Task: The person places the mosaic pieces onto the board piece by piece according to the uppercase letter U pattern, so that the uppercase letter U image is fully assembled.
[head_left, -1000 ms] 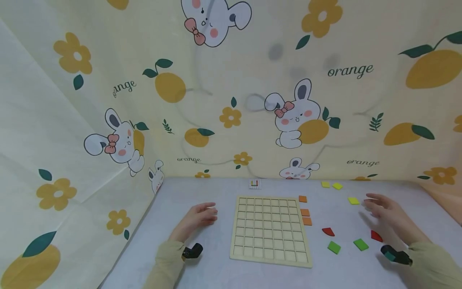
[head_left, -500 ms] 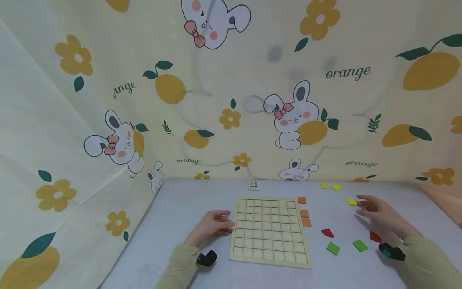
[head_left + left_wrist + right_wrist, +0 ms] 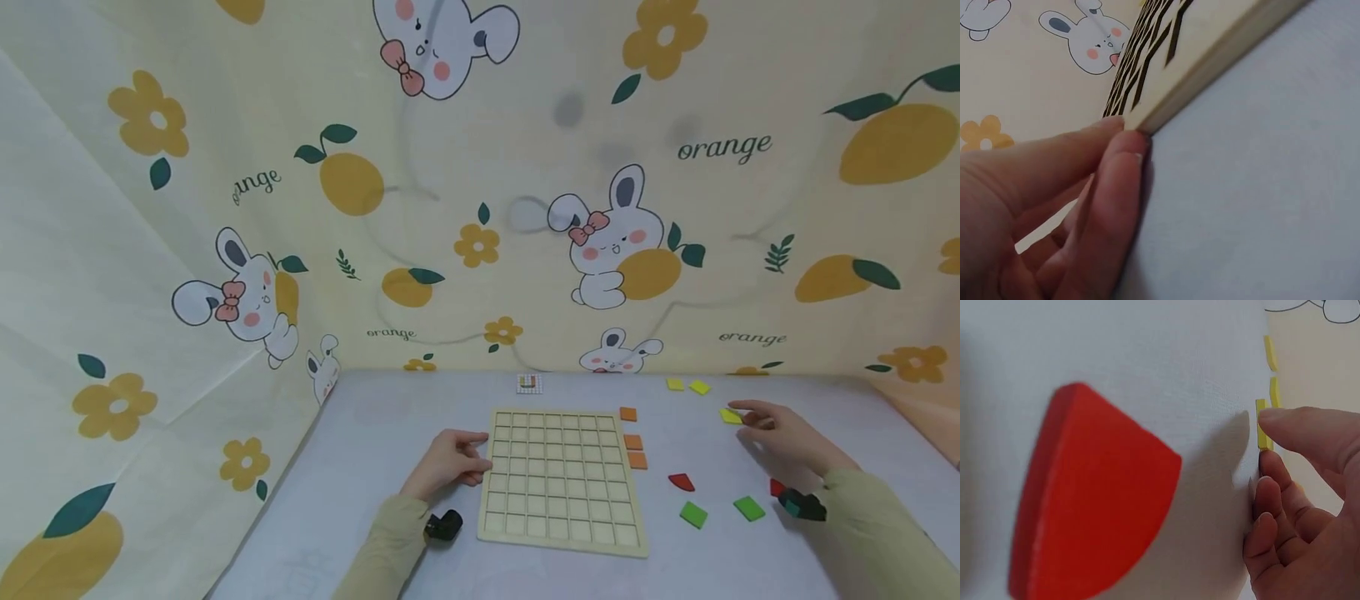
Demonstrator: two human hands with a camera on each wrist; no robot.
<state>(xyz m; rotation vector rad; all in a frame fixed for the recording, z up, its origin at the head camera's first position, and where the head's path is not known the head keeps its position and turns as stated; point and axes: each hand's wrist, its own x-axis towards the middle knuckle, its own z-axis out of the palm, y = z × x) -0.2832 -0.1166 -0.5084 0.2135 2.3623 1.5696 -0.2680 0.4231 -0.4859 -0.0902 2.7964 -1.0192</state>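
A square wooden grid board (image 3: 562, 481) lies in the middle of the table in the head view. My left hand (image 3: 447, 462) holds the board's left edge; in the left wrist view the thumb and a finger meet at its rim. At the right, my right hand (image 3: 787, 433) has its thumb and forefinger at a yellow tile (image 3: 729, 416) lying on the table. The right wrist view shows that yellow tile (image 3: 1262, 428) between the thumb and forefinger, with the other fingers curled below. In the same view a red curved-edge piece (image 3: 1110, 500) looms close.
Two more yellow tiles (image 3: 699, 387) lie at the back right. Several orange squares (image 3: 633, 442) line the board's right side. Green tiles (image 3: 748, 509) and a red piece (image 3: 681, 482) lie nearer. A small pattern card (image 3: 529, 384) sits behind the board. A printed curtain (image 3: 480, 167) hangs beyond.
My left hand has moved right, onto the board's left edge. My right hand has moved left, with thumb and forefinger reaching the nearest yellow tile. The pieces have not visibly shifted.
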